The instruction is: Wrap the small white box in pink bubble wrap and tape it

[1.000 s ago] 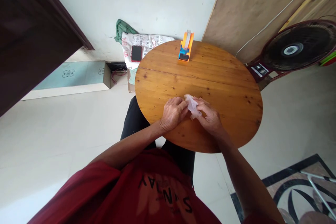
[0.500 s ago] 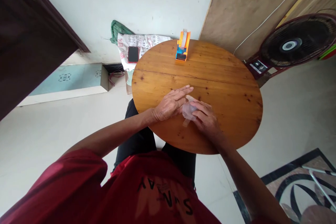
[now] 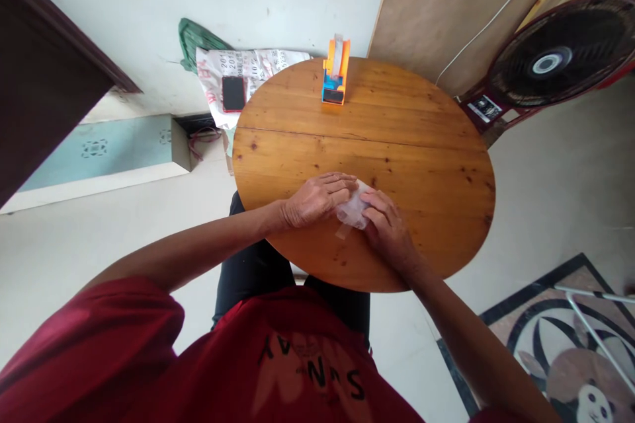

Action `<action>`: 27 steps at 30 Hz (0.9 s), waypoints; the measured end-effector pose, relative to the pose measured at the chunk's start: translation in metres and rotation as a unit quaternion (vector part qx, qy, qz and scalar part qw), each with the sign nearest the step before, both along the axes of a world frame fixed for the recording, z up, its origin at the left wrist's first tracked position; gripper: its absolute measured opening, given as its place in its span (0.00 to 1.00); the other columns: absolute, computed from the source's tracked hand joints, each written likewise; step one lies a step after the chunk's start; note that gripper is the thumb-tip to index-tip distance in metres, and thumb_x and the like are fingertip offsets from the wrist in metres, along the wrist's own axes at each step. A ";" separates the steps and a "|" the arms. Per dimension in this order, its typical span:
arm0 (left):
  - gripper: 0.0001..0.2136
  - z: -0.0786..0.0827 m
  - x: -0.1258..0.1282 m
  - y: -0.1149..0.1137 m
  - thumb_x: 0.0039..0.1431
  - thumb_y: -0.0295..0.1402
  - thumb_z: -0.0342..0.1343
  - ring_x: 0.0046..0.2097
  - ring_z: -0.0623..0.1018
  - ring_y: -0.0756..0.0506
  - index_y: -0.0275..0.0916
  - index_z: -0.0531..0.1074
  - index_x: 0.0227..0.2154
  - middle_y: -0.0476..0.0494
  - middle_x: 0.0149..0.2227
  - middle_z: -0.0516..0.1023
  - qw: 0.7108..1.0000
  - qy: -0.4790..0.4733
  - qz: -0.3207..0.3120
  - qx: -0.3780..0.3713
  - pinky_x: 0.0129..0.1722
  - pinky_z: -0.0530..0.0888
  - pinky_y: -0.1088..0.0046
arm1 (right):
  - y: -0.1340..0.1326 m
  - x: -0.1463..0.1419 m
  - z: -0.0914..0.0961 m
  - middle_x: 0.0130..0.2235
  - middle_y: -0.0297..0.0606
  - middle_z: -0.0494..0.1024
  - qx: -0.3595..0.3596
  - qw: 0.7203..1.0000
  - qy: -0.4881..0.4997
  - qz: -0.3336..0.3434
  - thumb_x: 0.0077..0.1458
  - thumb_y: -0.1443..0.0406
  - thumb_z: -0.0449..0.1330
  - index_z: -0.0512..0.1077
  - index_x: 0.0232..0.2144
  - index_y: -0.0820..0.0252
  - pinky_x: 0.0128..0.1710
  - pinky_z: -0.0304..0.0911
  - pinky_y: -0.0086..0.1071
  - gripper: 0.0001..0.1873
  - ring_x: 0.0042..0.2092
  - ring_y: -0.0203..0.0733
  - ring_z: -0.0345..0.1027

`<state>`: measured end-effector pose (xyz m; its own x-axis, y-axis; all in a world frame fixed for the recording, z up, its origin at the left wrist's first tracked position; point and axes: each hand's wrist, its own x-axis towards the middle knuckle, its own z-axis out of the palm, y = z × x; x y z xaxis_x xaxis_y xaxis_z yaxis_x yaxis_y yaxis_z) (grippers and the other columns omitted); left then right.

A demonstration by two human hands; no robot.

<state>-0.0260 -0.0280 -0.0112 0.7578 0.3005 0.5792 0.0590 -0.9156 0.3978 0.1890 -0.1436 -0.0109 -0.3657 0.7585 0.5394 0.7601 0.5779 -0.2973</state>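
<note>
Left fingers that reached out straight past the far edge of the plastic half a second ago have drawn back and come down over it, while the right hand [image 3: 389, 225] keeps its place on the other side. Both belong to a person in a red shirt [image 3: 223, 370], seen from above, sitting at a round wooden bench [image 3: 421, 145].

Between the two hands, towards the near side of the bench, is a crumpled piece of whitish, see-through plastic [image 3: 354, 210]. One clear strip [image 3: 342, 232] sticks out from it towards the person. On the left hand [image 3: 315, 199], the fingers lie side by side, bent slightly, their tips on the plastic's far left edge; whether the thumb pinches from below cannot be told. Right fingers curl over the opposite edge, gripping it.

Near the far rim stands an orange and blue tape dispenser [image 3: 336, 73], upright, well apart from the hands. Beyond the bench on the left, a dark phone [image 3: 233, 93] with a red edge lies on a white printed sack [image 3: 211, 89], beside a green bag [image 3: 201, 43] against the wall. On the right is a large black fan [image 3: 546, 63]
</note>
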 end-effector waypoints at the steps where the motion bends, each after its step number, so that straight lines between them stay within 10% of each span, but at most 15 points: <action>1: 0.10 -0.001 0.000 0.001 0.70 0.34 0.49 0.60 0.76 0.41 0.36 0.74 0.40 0.32 0.53 0.80 1.000 -0.007 -0.004 0.001 0.62 0.74 0.57 | 0.000 0.000 0.000 0.58 0.42 0.75 0.000 1.000 0.004 0.000 0.61 0.74 0.56 0.66 0.50 0.48 0.66 0.63 0.55 0.19 0.66 0.48 0.62; 7: 0.16 -0.001 -0.001 0.006 0.70 0.39 0.50 0.61 0.74 0.39 0.36 0.70 0.55 0.29 0.55 0.77 0.999 -0.007 -0.037 0.004 0.62 0.73 0.53 | 0.003 0.000 -0.001 0.56 0.42 0.77 -0.007 0.999 0.030 -0.015 0.62 0.71 0.58 0.64 0.54 0.47 0.63 0.66 0.54 0.21 0.63 0.48 0.67; 19: 0.17 -0.011 -0.002 0.011 0.70 0.36 0.47 0.70 0.63 0.41 0.39 0.69 0.57 0.32 0.67 0.65 0.997 0.071 -0.040 -0.005 0.67 0.66 0.55 | 0.001 0.007 0.000 0.57 0.47 0.77 0.025 0.998 -0.056 0.010 0.63 0.74 0.57 0.69 0.55 0.55 0.65 0.65 0.50 0.20 0.68 0.50 0.60; 27: 0.12 0.003 0.004 0.007 0.66 0.29 0.50 0.61 0.74 0.39 0.33 0.73 0.49 0.27 0.57 0.75 0.998 0.038 -0.041 0.008 0.60 0.73 0.59 | 0.008 0.005 0.001 0.53 0.49 0.78 0.061 0.998 -0.031 0.011 0.62 0.74 0.57 0.70 0.50 0.57 0.60 0.68 0.49 0.15 0.62 0.50 0.67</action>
<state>-0.0221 -0.0214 -0.0079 0.8216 0.2272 0.5228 0.0136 -0.9246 0.3806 0.1942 -0.1355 -0.0102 -0.4179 0.6803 0.6021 0.7614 0.6239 -0.1764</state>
